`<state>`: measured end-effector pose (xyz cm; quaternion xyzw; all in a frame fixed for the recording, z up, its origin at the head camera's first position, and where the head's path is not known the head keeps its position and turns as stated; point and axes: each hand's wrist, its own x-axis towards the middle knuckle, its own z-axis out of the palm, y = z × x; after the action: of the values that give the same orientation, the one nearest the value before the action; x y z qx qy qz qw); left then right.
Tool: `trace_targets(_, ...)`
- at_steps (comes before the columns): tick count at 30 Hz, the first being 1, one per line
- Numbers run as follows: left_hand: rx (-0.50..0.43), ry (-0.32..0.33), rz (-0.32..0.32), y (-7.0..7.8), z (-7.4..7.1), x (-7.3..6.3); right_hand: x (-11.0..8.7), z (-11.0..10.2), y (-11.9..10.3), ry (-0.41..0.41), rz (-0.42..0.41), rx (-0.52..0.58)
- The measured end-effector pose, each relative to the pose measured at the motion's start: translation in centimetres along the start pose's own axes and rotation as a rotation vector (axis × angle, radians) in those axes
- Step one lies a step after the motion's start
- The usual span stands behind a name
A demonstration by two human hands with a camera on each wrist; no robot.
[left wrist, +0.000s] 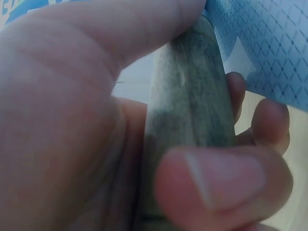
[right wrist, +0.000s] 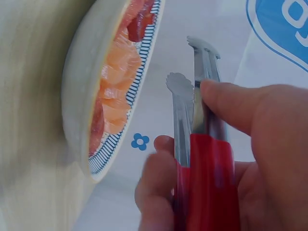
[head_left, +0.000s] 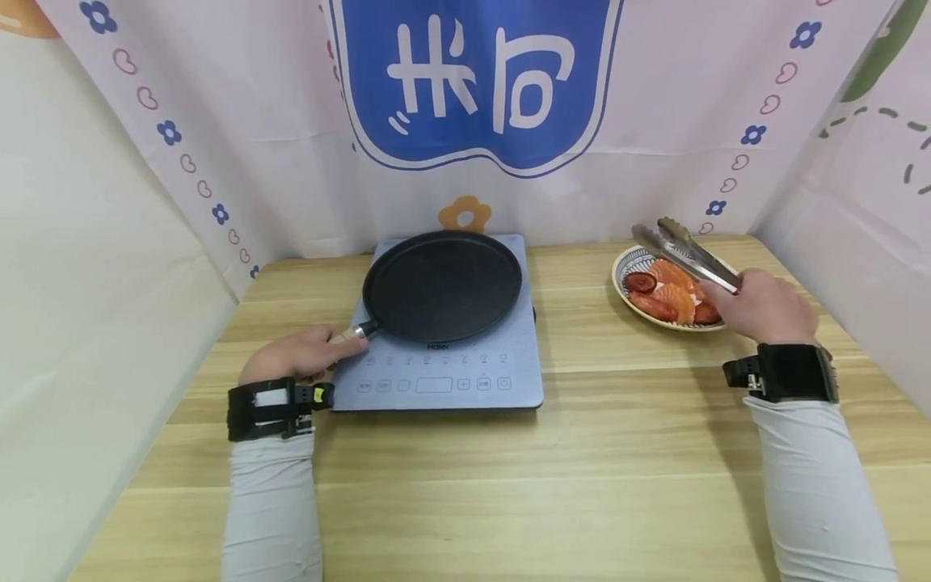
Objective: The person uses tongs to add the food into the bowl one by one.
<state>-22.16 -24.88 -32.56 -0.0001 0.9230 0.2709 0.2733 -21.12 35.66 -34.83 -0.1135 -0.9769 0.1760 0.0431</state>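
My left hand (head_left: 304,354) grips the wooden handle (left wrist: 190,91) of a flat black frying pan (head_left: 444,287), fingers wrapped round it in the left wrist view. The pan lies on a pale Haier induction cooktop (head_left: 436,378). My right hand (head_left: 764,307) holds metal tongs (head_left: 687,257) with red grips (right wrist: 211,178), thumb on one arm and fingers on the other. The tips of the tongs stand slightly apart with nothing between them, over a patterned bowl (head_left: 624,293). In that bowl are orange salmon-like slices (head_left: 672,279) and reddish-brown sausage-like pieces (head_left: 650,305).
A wooden table (head_left: 524,493) bears everything. Behind it hangs a white printed curtain (head_left: 291,162) with a blue emblem (head_left: 480,81), close to the cooktop's back edge. A pale side wall (head_left: 87,323) stands at the left, and another curtain panel (head_left: 858,218) at the right.
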Motion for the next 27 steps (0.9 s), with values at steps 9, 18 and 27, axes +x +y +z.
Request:
trace_targets(9, -0.016, -0.005, 0.025, 0.0, -0.1, 0.0, -0.8, -1.4, 0.3, 0.019, -0.021, 0.018)
trace_targets(18, -0.077, -0.013, 0.019, 0.3, 0.7, 0.2, -2.3, -2.9, 1.8, -0.008, 0.048, -0.074)
trace_targets(27, -0.026, 0.010, 0.031, -0.2, 0.2, 0.1, -2.3, -3.0, 2.4, -0.056, 0.055, -0.113)
